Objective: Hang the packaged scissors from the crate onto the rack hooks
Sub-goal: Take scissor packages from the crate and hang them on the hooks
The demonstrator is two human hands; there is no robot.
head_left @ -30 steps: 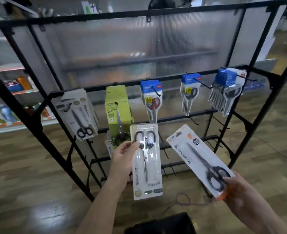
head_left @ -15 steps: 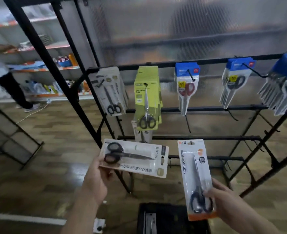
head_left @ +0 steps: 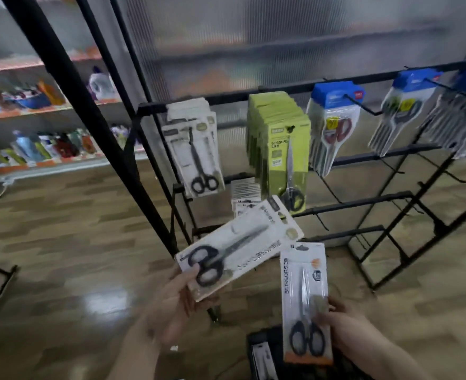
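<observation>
My left hand (head_left: 171, 303) grips a white scissors pack (head_left: 240, 248) by its lower handle end; the pack tilts up to the right, below the rack. My right hand (head_left: 347, 327) holds a second pack with an orange bottom strip (head_left: 304, 297) upright by its right edge. The black rack (head_left: 363, 207) carries hanging packs on its top row: white ones (head_left: 196, 149), green ones (head_left: 278, 144) and blue-topped ones (head_left: 333, 119). Part of the black crate (head_left: 264, 352) shows at the bottom edge, with a pack inside.
A thick black diagonal frame bar (head_left: 89, 111) crosses the left side. More blue-topped packs (head_left: 407, 105) hang at the far right. Lower rack bars and bare hooks (head_left: 385, 163) stand to the right. Store shelves with goods (head_left: 34, 105) line the left background; the floor is wood.
The view has swung left and closer to the rack. The white pack in my left hand went from upright to tilted up-right; the right-hand pack turned upright and came nearer.
</observation>
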